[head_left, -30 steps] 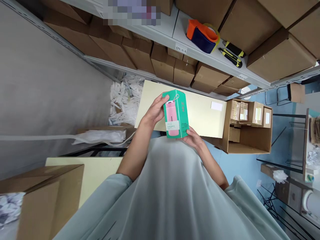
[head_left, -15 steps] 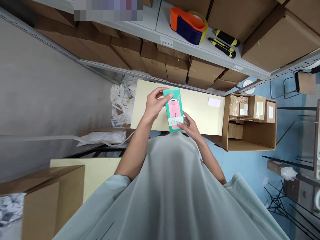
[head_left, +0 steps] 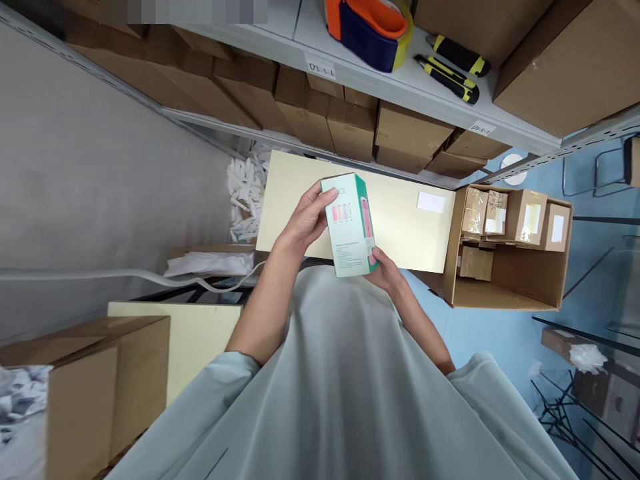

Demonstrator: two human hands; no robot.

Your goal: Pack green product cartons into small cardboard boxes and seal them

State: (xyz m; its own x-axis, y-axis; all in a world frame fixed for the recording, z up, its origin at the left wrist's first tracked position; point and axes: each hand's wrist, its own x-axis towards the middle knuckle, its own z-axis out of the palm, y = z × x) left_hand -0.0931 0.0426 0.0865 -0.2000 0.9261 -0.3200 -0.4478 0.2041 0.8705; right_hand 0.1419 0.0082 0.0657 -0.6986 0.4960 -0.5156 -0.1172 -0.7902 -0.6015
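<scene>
A small white and green box (head_left: 347, 230) is held up over the near edge of the pale yellow table (head_left: 295, 193). Its white face, with small print and tiny coloured pictures, is toward me, and a green side with a pink picture shows at the right. My left hand (head_left: 306, 217) grips the box at its upper left, thumb on the white face. At the lower right corner my right hand (head_left: 386, 270) holds it too, most of its fingers hidden behind the box. A white label (head_left: 431, 202) lies on the table to the right.
An open carton (head_left: 505, 293) with several small boxes stands right of the table. Above is a shelf (head_left: 360, 79) with a tape dispenser (head_left: 373, 33) and cutters (head_left: 450, 77). Another carton (head_left: 83, 407) stands lower left. White scraps (head_left: 245, 193) lie beyond the table's left end.
Both hands have turned the box, so its white printed face now shows instead of the green front with the large pink picture. The camera view has shifted slightly.
</scene>
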